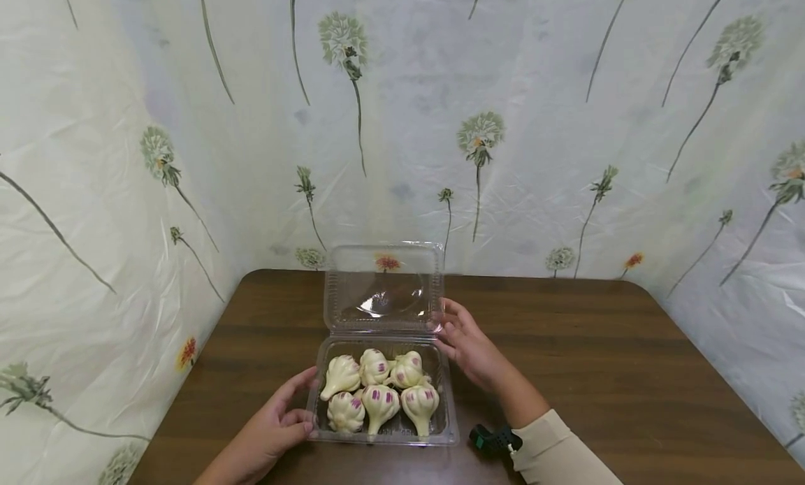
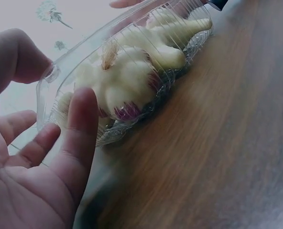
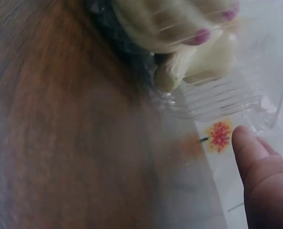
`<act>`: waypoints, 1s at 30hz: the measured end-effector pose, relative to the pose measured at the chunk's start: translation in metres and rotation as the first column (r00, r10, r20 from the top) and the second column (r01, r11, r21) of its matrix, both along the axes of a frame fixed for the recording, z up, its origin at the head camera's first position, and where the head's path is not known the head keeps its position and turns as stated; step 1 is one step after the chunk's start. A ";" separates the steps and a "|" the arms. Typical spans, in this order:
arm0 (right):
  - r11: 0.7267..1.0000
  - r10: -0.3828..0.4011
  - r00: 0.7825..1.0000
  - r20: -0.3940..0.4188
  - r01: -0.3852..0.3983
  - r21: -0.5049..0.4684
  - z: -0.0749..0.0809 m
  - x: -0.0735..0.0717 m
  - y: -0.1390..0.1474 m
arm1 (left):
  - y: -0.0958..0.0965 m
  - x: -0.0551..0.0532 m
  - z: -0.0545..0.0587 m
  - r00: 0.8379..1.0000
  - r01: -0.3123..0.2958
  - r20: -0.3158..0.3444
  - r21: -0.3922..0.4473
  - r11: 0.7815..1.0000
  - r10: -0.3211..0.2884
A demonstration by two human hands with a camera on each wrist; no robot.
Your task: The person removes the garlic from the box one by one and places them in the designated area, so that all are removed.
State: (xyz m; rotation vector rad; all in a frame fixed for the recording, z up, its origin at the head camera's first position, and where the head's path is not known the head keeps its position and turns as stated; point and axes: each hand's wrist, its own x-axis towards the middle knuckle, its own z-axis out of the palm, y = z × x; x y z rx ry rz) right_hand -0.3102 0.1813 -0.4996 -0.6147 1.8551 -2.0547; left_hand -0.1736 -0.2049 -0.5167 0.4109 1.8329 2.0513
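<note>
A clear plastic clamshell container (image 1: 450, 418) stands on the table with its lid (image 1: 402, 324) raised at the back. Several cream garlic bulbs (image 1: 381, 401) with purple marks lie inside in two rows. At the container's left side, my left hand (image 1: 267, 429) grips the wall and rim between thumb and fingers. The left wrist view shows that thumb (image 2: 81, 112) against the ribbed wall beside a garlic bulb (image 2: 127, 86). My right hand (image 1: 474, 352) is at the back right corner, its loosely extended fingers against the lid's lower edge near the hinge.
The dark brown wooden table (image 1: 597, 373) extends to both sides of the container. A pale curtain (image 1: 402, 121) printed with dandelions surrounds its back and sides. A black band (image 1: 495, 439) is on the right wrist, just beyond the container's front right corner.
</note>
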 end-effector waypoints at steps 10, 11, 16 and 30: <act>1.000 -0.028 0.998 0.057 0.027 0.011 -0.012 -0.003 -0.006 | 0.001 0.000 0.003 0.999 -0.029 0.037 0.009 1.000 0.029; 0.999 -0.037 0.997 0.065 0.036 0.020 -0.013 -0.003 -0.006 | 0.001 0.000 0.003 0.999 -0.036 0.039 0.010 0.999 0.036; 0.994 -0.074 0.993 0.097 0.066 0.084 -0.018 -0.004 -0.005 | 0.002 0.000 0.001 0.998 -0.053 0.041 0.018 0.998 0.053; 0.985 -0.089 0.987 0.137 0.067 0.158 -0.023 -0.003 -0.003 | 0.002 -0.001 0.000 0.998 -0.054 0.029 0.029 0.998 0.053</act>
